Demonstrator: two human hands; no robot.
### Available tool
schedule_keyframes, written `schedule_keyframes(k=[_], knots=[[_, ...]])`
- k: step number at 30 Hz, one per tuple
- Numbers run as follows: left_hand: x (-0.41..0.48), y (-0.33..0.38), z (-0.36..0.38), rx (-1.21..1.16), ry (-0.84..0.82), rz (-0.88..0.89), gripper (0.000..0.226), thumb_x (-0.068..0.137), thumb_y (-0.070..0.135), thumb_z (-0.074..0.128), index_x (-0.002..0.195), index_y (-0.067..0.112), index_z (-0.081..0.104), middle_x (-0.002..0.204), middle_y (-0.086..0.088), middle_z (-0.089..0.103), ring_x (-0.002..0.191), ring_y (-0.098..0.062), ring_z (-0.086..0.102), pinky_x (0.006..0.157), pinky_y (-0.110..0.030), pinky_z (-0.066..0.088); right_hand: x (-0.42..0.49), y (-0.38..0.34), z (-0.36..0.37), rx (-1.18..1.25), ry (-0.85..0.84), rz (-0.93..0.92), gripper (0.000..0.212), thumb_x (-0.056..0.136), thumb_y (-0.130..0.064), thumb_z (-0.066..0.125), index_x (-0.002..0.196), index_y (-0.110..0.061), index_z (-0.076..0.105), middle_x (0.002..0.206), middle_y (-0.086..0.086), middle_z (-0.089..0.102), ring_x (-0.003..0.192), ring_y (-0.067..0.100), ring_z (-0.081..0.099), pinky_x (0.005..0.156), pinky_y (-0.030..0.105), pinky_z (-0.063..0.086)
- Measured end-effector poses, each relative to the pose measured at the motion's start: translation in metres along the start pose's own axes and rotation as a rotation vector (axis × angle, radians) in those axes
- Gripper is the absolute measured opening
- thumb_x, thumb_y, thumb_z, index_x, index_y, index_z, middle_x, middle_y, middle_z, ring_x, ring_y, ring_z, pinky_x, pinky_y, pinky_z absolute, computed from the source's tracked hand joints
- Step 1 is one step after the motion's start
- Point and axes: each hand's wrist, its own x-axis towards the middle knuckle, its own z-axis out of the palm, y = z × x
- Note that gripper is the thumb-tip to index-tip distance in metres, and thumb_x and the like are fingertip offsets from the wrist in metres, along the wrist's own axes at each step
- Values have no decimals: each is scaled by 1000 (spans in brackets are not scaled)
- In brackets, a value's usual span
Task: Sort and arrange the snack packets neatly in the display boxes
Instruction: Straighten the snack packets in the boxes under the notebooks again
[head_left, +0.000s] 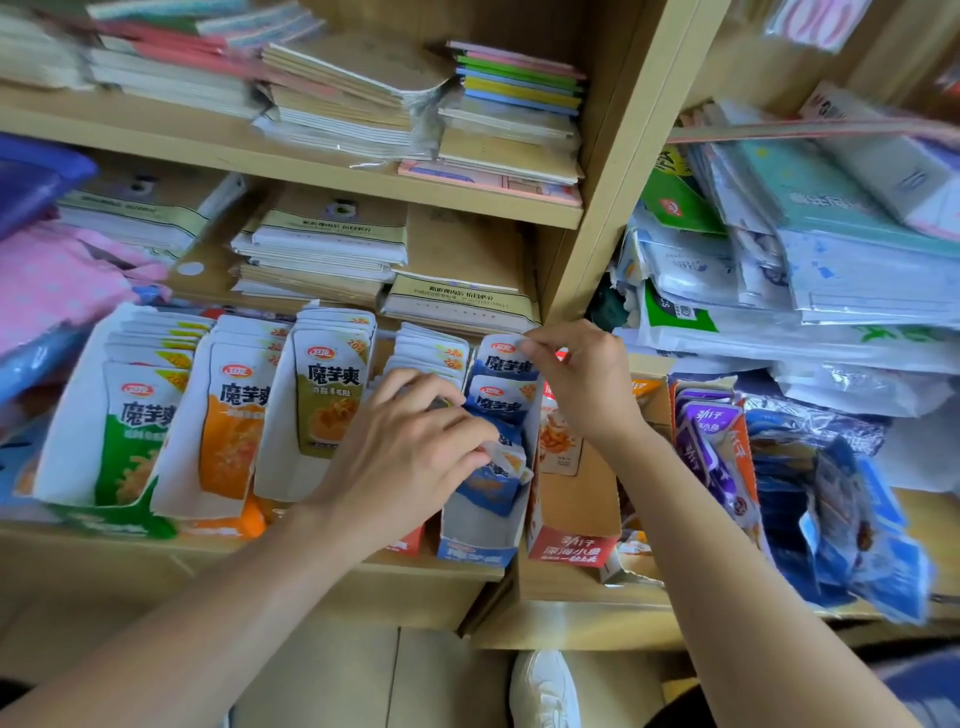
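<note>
Several display boxes stand in a row on a low shelf. The blue box (470, 553) holds blue snack packets (501, 397). My left hand (410, 447) is over the box and pinches a crumpled blue packet (493, 480) at its front. My right hand (582, 379) pinches the top edge of the rearmost blue packet (501, 356). To the left stand boxes of green packets (135, 431), orange packets (234, 421) and olive packets (327, 400). A red box (569, 548) sits just right of the blue one.
Purple packets (709, 447) fill a box further right, beside a loose heap of blue bags (852, 525). Stacks of notebooks (332, 244) fill the shelves above. A wooden upright (618, 171) divides the shelving. A white shoe (543, 691) shows on the floor below.
</note>
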Motion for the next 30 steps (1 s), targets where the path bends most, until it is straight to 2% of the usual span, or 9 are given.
schedule_keyframes(k=[2, 5, 9, 13, 15, 18, 22, 24, 30], knots=[[3, 1, -1, 6, 21, -25, 4, 88, 28, 76, 89, 24, 76, 79, 7, 70, 93, -20, 62, 89, -39, 40, 2, -6, -8, 116, 17, 97, 13, 96, -22, 66, 91, -17, 76, 79, -18, 66, 77, 1, 59, 68, 13, 41], [8, 2, -3, 16, 41, -45, 8, 87, 28, 77, 83, 22, 75, 73, 6, 65, 86, -20, 62, 88, -38, 40, 2, -15, -21, 236, 85, 157, 13, 98, -23, 64, 88, -22, 72, 80, -6, 70, 76, 12, 65, 64, 22, 49], [12, 3, -3, 16, 50, -54, 9, 83, 28, 82, 81, 22, 75, 69, 6, 63, 83, -19, 59, 86, -36, 40, 1, -26, -44, 331, 303, 132, 12, 99, -17, 63, 95, -8, 70, 77, 0, 70, 67, 8, 71, 60, 21, 54], [9, 2, 0, 14, 59, -55, 10, 85, 30, 80, 84, 21, 77, 73, 3, 63, 83, -20, 61, 84, -38, 42, -4, -37, -64, 431, 439, 85, 13, 99, -12, 62, 96, -3, 69, 79, 12, 70, 67, 13, 73, 61, 33, 60], [7, 2, 0, 15, 71, -47, 9, 86, 29, 80, 84, 21, 77, 74, 3, 63, 83, -19, 62, 83, -38, 42, -15, -39, -62, 424, 392, 53, 10, 99, -11, 63, 97, -5, 71, 82, 12, 72, 72, 13, 74, 65, 31, 60], [4, 3, 0, 32, 95, -28, 6, 85, 27, 80, 83, 21, 78, 74, 3, 63, 85, -19, 61, 83, -39, 41, -33, -35, -49, 291, 303, -4, 12, 97, -16, 66, 102, -11, 75, 88, 1, 76, 80, 11, 74, 69, 40, 62], [2, 4, 0, 58, 117, -16, 6, 86, 26, 79, 83, 21, 79, 72, 3, 65, 86, -19, 62, 82, -39, 40, -43, -34, -42, 140, 230, -129, 13, 95, -15, 69, 104, -15, 78, 96, -10, 75, 82, -2, 69, 70, 19, 54], [2, 4, 0, 58, 126, -20, 6, 86, 27, 79, 83, 21, 79, 72, 4, 67, 86, -20, 62, 83, -39, 40, -47, -36, -42, 113, 135, -172, 14, 95, -15, 69, 104, -15, 79, 96, -9, 77, 81, -2, 69, 68, 16, 53], [3, 7, 1, 82, 138, -36, 9, 88, 28, 78, 82, 21, 77, 71, 8, 70, 86, -20, 63, 82, -40, 40, -49, -28, -54, 238, 107, -30, 19, 97, -25, 65, 96, -11, 78, 76, 4, 74, 69, 21, 71, 59, 43, 55]])
